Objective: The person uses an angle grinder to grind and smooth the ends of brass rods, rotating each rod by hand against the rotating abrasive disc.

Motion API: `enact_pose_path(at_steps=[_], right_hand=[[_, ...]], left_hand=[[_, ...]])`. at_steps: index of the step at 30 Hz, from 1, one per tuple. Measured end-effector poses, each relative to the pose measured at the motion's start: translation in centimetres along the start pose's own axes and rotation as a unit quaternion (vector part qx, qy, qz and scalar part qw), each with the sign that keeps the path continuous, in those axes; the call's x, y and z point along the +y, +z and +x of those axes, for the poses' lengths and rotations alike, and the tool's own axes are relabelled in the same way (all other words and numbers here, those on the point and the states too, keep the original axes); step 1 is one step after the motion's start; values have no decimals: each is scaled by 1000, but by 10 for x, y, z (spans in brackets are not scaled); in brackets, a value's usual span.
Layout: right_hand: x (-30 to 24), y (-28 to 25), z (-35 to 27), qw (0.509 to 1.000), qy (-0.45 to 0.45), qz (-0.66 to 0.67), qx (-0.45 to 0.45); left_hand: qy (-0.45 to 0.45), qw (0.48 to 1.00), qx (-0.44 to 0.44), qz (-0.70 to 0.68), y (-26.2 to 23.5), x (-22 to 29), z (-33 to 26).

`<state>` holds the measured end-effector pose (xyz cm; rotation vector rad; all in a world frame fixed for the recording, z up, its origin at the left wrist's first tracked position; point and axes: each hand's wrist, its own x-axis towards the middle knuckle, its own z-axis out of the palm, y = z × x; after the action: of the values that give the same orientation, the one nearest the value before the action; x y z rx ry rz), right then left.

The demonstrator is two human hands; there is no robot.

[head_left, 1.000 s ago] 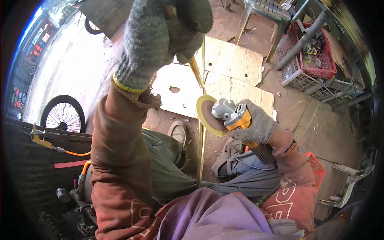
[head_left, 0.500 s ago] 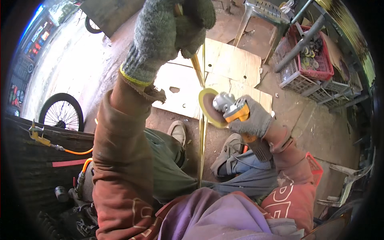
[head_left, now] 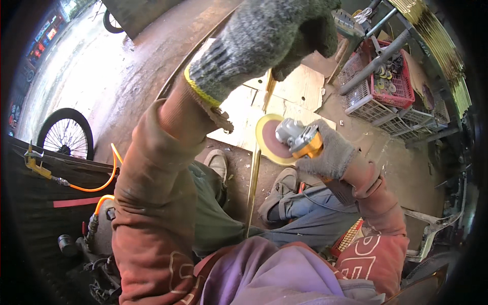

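Note:
My left hand (head_left: 269, 38), in a grey knit glove, is raised high and closed around the top of a long thin brass-coloured rod (head_left: 252, 183). The rod runs down between my legs toward the floor. My right hand (head_left: 329, 152), also gloved, grips a yellow angle grinder (head_left: 299, 140). Its round yellow-rimmed disc (head_left: 270, 140) faces left and sits against the rod, about halfway down it. I am seated, and my shoes rest on the ground on either side of the rod.
Pale plywood sheets (head_left: 300, 91) lie on the dirt floor ahead. Red and white plastic crates (head_left: 386, 86) with discs and a metal pipe stand at the upper right. A bicycle wheel (head_left: 66, 134) and an orange hose (head_left: 96, 185) are on the left, next to a dark bench.
My left hand has lifted higher and moved to the right with the rod. The grinder in my right hand has shifted slightly up along the rod.

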<state>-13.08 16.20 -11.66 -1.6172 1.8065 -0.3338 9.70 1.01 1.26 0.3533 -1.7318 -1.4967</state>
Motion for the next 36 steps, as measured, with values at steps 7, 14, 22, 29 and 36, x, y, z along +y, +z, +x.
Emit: enact_pose_path(at_steps=[7,14,22,29,36], right_hand=[[20,7,-3,998,-31,43,-17],[8,-1,4,999,-36,-5,5],[1,0,6,997,-75,16,1],[-5,0,-3,999,-5,-40,-16],[-15,-1,-13,994,-30,-103,-25]], left_hand=[[1,999,-29,-29,4,-6,1],[46,994,-72,-70,-3,-24,4],[35,993,-64,-87,-3,-30,8],[15,994,-41,-97,8,-25,9],[66,983,-76,-156,30,-31,21]])
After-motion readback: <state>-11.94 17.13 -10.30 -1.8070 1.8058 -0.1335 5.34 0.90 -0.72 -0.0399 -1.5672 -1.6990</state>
